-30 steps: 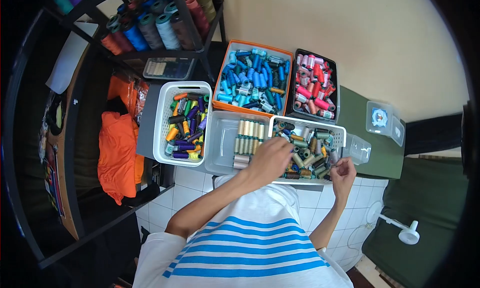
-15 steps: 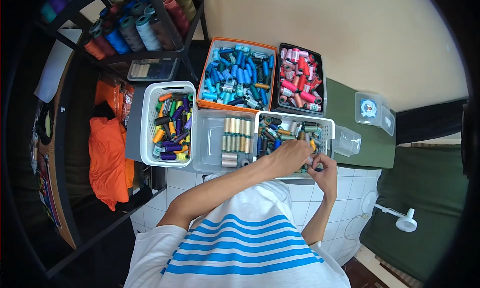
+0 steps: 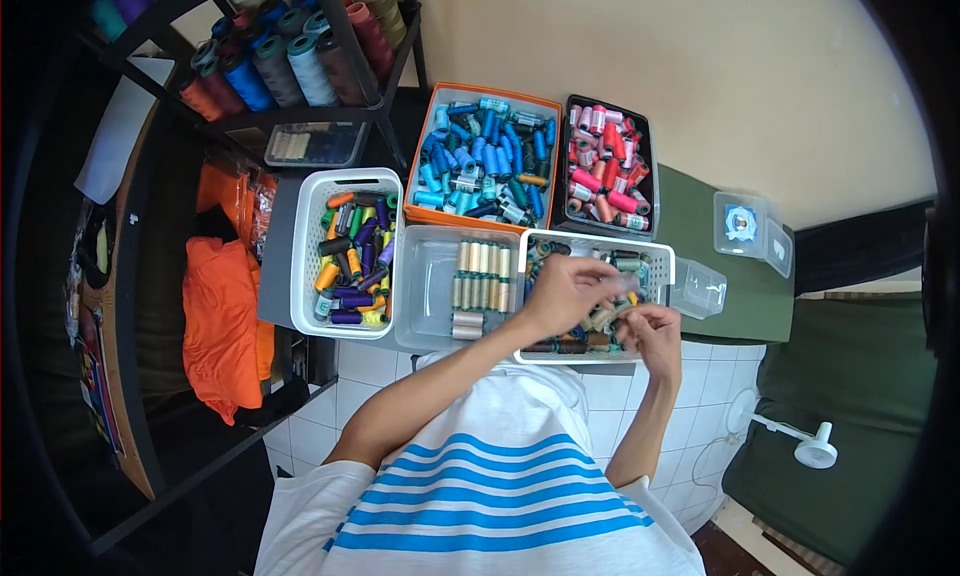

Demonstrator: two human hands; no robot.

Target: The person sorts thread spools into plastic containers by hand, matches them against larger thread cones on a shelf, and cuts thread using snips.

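Over the white basket (image 3: 673, 276) of mixed spools, my left hand (image 3: 572, 294) is closed on a blurred pale grey spool (image 3: 627, 284) at its fingertips. Just right of it, my right hand (image 3: 652, 332) is pinched above the basket's right part; what lies between its fingers is too small to make out. Brown, green and grey spools show beneath both hands. Beside the basket, a clear bin (image 3: 420, 276) holds rows of cream and beige spools (image 3: 482, 276), with paler ones lying at its near end.
A white basket (image 3: 300, 266) of orange, purple and yellow spools stands left. Behind are an orange box (image 3: 425, 214) of blue spools and a black box (image 3: 655, 181) of pink and red ones. Clear containers (image 3: 698, 289) sit right. A black rack (image 3: 385, 126) with thread cones stands back left.
My hands came together over the basket, then parted slightly. The pale grey spool, earlier at my right hand, now shows at my left fingertips. The camera view has shifted a little.
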